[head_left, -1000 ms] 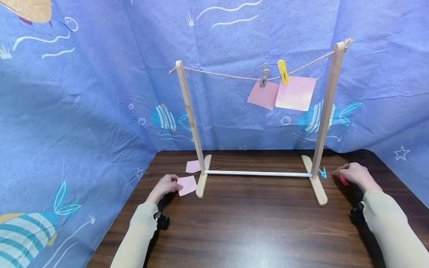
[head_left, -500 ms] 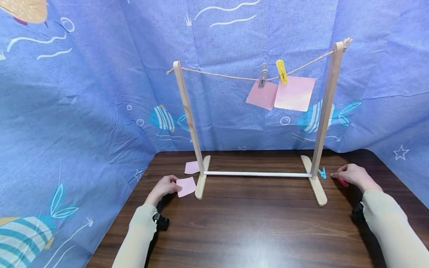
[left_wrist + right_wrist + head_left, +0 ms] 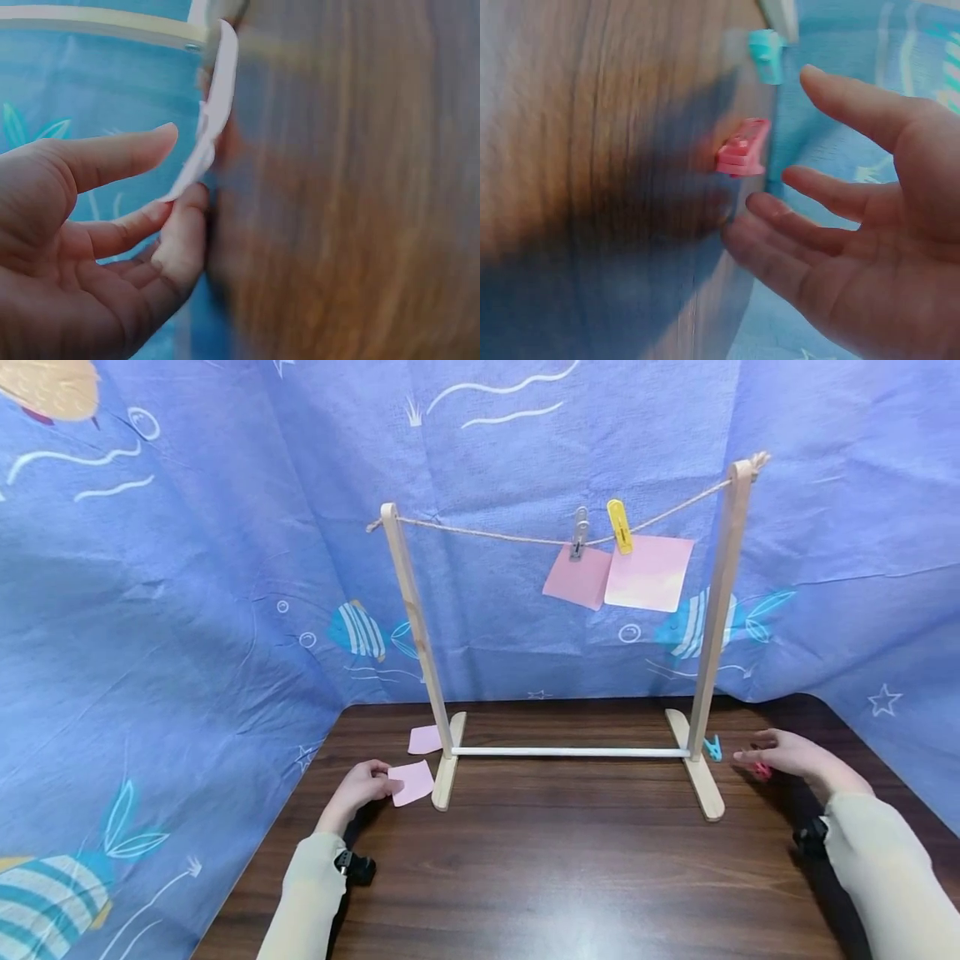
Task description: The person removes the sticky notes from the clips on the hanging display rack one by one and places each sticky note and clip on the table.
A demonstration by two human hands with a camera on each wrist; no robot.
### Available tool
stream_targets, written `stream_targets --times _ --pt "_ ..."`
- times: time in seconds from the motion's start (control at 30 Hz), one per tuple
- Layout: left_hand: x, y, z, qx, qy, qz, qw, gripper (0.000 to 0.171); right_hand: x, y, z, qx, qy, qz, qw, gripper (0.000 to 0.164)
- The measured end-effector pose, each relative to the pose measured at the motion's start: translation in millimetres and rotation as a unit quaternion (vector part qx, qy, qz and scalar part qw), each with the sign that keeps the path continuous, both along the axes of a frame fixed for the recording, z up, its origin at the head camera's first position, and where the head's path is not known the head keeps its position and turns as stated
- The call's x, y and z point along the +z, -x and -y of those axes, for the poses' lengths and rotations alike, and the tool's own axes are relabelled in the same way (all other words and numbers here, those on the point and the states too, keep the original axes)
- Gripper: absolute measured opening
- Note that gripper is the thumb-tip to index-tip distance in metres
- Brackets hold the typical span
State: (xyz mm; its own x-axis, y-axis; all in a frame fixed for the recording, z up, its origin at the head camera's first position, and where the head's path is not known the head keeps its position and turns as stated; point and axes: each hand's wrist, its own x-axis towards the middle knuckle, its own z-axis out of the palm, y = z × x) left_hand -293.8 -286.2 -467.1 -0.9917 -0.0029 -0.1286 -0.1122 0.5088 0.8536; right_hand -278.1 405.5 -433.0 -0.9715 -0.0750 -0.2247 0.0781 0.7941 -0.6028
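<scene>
At the table's left side, my left hand (image 3: pixel 365 785) holds the near edge of a pink paper square (image 3: pixel 412 782), lifting that edge a little. In the left wrist view, curled fingertips meet the paper (image 3: pixel 219 90), while the upper digit stands apart from it. At the right, my right hand (image 3: pixel 797 755) reaches over a small red clothespin (image 3: pixel 762 770) lying on the table. The right wrist view shows its fingers spread and relaxed, close to the red clothespin (image 3: pixel 741 148) with nothing in them. A turquoise clothespin (image 3: pixel 713 748) stands just beyond the fingertips.
A wooden stand (image 3: pixel 711 618) carries a rope (image 3: pixel 495 533) between two posts. From it hang two pink papers (image 3: pixel 649 575), one under a grey clip (image 3: pixel 579 535), one under a yellow clothespin (image 3: pixel 619 525). Another pink paper (image 3: pixel 424 740) lies behind the left foot (image 3: pixel 446 777).
The head view has shifted slightly, moving the scene left and down. My right fingers have loosened and spread over the red clothespin. The left hand keeps its place at the paper.
</scene>
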Motion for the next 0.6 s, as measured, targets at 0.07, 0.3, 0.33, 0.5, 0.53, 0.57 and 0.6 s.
stream_targets --times 0.07,0.3,0.33,0.5,0.53,0.57,0.6 --pt "1.5 -3.5 1 0.0 -0.013 -0.001 0.9999 0.047 2.1 -10.2 2 -0.02 0.004 -0.02 1.0 0.087" --pt "17.9 -14.1 4 0.02 -0.001 -0.04 0.999 0.05 14.0 -41.0 19 -0.078 0.012 -0.165 0.983 0.072" --pt "22.8 -14.6 4 0.024 0.002 -0.053 0.9983 0.05 18.0 -43.7 21 -0.08 0.011 -0.187 0.979 0.07" --pt "45.8 -17.5 -7 0.036 -0.006 -0.101 0.9942 0.043 39.1 -52.9 30 -0.09 0.044 -0.257 0.961 0.062" --pt "49.4 -18.3 -10 0.034 -0.012 -0.11 0.9933 0.041 43.2 -54.7 31 -0.096 0.054 -0.262 0.959 0.061" --pt "52.6 -19.2 -14 0.033 -0.017 -0.118 0.9923 0.039 47.0 -56.5 33 -0.1 0.066 -0.265 0.957 0.062" --pt "55.4 -20.3 -18 0.029 -0.024 -0.128 0.991 0.038 50.9 -58.2 36 -0.105 0.074 -0.268 0.955 0.062"
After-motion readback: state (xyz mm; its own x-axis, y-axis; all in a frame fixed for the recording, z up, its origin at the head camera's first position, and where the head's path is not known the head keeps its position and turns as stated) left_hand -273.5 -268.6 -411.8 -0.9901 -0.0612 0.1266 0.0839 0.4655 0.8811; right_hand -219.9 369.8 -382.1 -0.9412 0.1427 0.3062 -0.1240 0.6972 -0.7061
